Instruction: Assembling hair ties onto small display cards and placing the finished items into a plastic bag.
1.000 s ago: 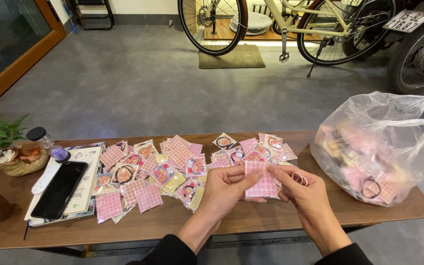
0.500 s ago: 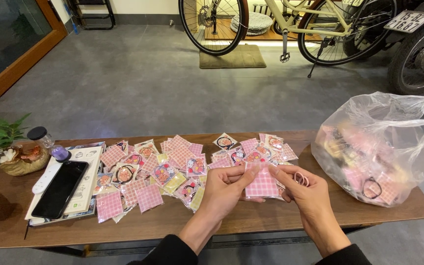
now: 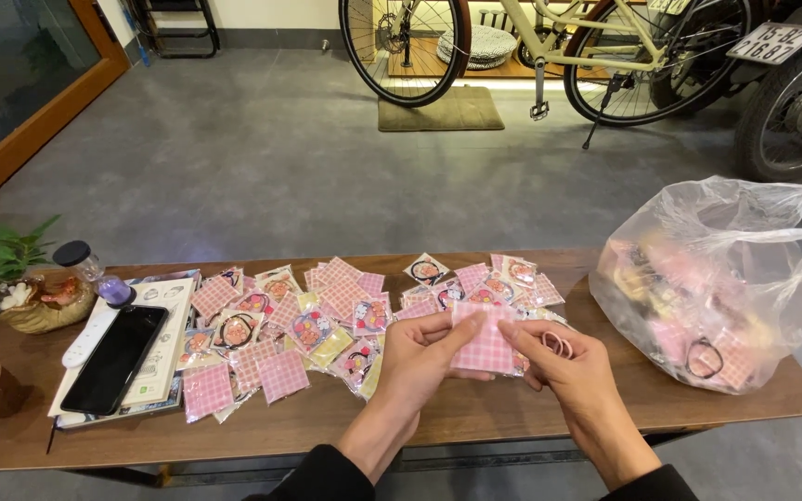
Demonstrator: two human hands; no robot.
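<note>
Fingers: your left hand (image 3: 424,357) and right hand (image 3: 573,364) pinch a small stack of pink checked plastic packets (image 3: 485,340).
Ring: thin pink hair tie (image 3: 559,344) looped over your right fingers.
Desk: long brown wooden desk (image 3: 475,417), more packets spread out.

Pink checks across a brown table

The packet (image 3: 486,341) is pink-and-white checked, like the packets (image 3: 262,371) spread on the brown wooden table (image 3: 475,413); some carry red and black pictures. The clear plastic bag (image 3: 717,278) shows pink and yellow inside. The phone (image 3: 115,358) is black on a white booklet (image 3: 161,343); the sleeves (image 3: 327,478) are black
</note>
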